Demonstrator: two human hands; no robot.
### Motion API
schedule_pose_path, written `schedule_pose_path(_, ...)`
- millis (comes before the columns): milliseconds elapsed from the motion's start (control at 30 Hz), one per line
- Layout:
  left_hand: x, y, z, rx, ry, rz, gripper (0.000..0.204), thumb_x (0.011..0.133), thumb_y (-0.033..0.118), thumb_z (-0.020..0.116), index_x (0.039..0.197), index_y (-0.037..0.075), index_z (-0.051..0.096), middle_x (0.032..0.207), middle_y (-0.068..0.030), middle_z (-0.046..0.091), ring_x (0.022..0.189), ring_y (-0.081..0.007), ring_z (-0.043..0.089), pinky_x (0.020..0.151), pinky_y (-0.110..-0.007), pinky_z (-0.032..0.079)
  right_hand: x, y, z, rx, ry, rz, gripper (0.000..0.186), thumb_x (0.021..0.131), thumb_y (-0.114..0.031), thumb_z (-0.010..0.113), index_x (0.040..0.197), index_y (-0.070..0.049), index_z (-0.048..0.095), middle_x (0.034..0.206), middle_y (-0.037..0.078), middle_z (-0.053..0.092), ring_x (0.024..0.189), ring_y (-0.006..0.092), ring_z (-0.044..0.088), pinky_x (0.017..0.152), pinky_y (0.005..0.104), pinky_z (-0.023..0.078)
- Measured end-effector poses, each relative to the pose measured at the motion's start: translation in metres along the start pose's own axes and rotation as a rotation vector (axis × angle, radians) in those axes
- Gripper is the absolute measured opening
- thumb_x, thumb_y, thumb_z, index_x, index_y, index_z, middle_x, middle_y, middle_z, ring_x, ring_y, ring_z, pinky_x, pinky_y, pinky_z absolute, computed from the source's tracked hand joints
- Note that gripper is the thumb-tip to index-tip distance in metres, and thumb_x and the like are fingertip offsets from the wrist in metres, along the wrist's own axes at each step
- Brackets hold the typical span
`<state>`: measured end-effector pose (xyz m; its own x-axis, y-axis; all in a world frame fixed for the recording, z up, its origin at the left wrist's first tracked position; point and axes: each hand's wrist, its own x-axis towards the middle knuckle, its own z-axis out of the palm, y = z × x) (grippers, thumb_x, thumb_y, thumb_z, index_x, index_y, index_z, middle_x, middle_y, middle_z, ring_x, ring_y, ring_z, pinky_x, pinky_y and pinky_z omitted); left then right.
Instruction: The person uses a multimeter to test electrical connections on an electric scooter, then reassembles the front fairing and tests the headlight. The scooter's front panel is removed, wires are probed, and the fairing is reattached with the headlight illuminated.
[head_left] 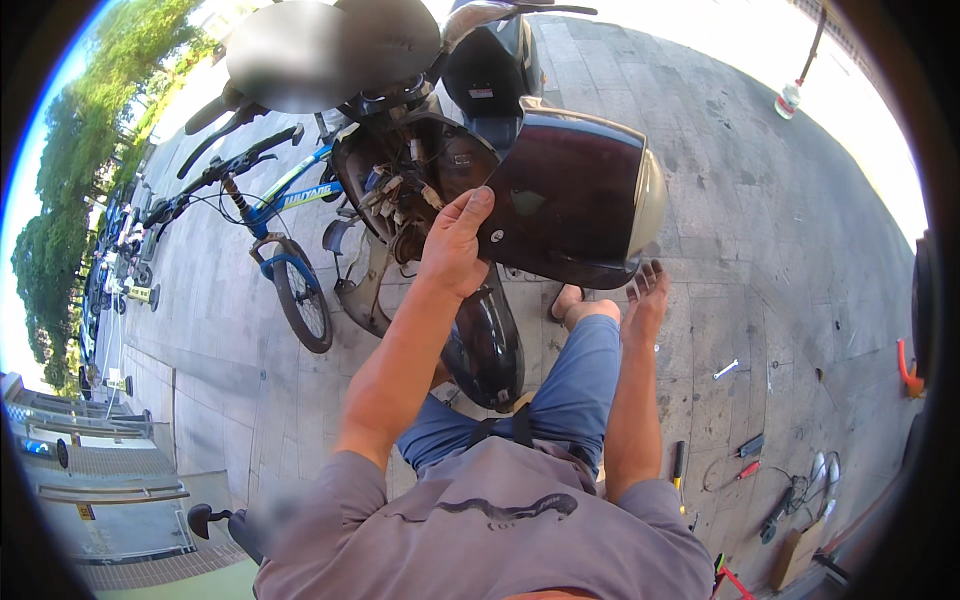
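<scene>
A glossy dark scooter front panel (570, 190) with a pale lens-like edge on its right side is off to the right of the opened scooter front. My left hand (460, 240) pinches the panel's lower left edge between thumb and fingers. Just below the panel's lower right corner, my right hand (647, 298) has its fingers stretched out; whether they touch the panel I cannot tell. Behind my left hand, loose wires and connectors (395, 195) hang in the exposed scooter front. The black front fender (485, 345) stands below it, between my knees.
A blue bicycle (285, 210) stands at the left. On the paving to the right lie a wrench (726, 369), a screwdriver with a red handle (748, 470), a yellow-and-black handled tool (679, 465) and cables (795, 495). An orange object (910, 370) is at the far right.
</scene>
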<state>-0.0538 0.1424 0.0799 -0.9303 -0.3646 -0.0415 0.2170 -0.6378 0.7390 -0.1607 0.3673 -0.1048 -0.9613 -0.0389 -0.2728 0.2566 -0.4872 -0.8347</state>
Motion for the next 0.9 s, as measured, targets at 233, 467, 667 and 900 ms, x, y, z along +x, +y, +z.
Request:
schedule_pose_path(233, 0.007, 0.052, 0.001, -0.197, -0.146, 0.229, 0.025, 0.093, 0.024, 0.056, 0.11, 0.005, 0.061, 0.108, -0.0087, 0.066, 0.1, -0.0232, 0.063, 0.092, -0.039, 0.05, -0.032, -0.065, 0.1, 0.321, -0.522, 0.059, 0.063, 0.094, -0.055, 0.038, 0.138, -0.011, 0.032, 0.136, 0.011, 0.042, 0.116, 0.0295, 0.047, 0.095, 0.0478, 0.038)
schedule_pose_path(467, 0.027, 0.09, -0.004, -0.453, -0.202, 0.38, 0.028, 0.094, 0.026, 0.054, 0.115, 0.008, 0.058, 0.118, -0.0082, 0.062, 0.109, -0.0252, 0.059, 0.096, -0.044, 0.047, -0.052, -0.138, 0.212, 0.444, -0.776, 0.024, 0.049, 0.096, -0.047, 0.038, 0.128, -0.01, 0.043, 0.122, 0.007, 0.053, 0.108, 0.0248, 0.052, 0.08, 0.0482, 0.051)
schedule_pose_path(667, 0.051, 0.133, -0.009, -0.495, -0.191, 0.531, 0.029, 0.094, 0.027, 0.054, 0.115, 0.008, 0.058, 0.117, -0.0076, 0.062, 0.108, -0.0277, 0.059, 0.094, -0.049, 0.048, -0.041, -0.163, 0.285, 0.31, -0.862, 0.002, 0.043, 0.098, -0.041, 0.04, 0.126, -0.009, 0.043, 0.122, 0.009, 0.052, 0.109, 0.0274, 0.051, 0.085, 0.0462, 0.047)
schedule_pose_path(900, 0.064, 0.168, -0.003, -0.402, 0.037, 0.631, 0.037, 0.096, 0.031, 0.05, 0.124, 0.008, 0.05, 0.125, -0.0106, 0.055, 0.116, -0.0345, 0.052, 0.098, -0.061, 0.04, -0.021, -0.165, 0.35, 0.22, -0.888, 0.038, 0.04, 0.1, -0.039, 0.035, 0.126, -0.009, 0.042, 0.121, 0.008, 0.051, 0.103, 0.0266, 0.052, 0.088, 0.0452, 0.046)
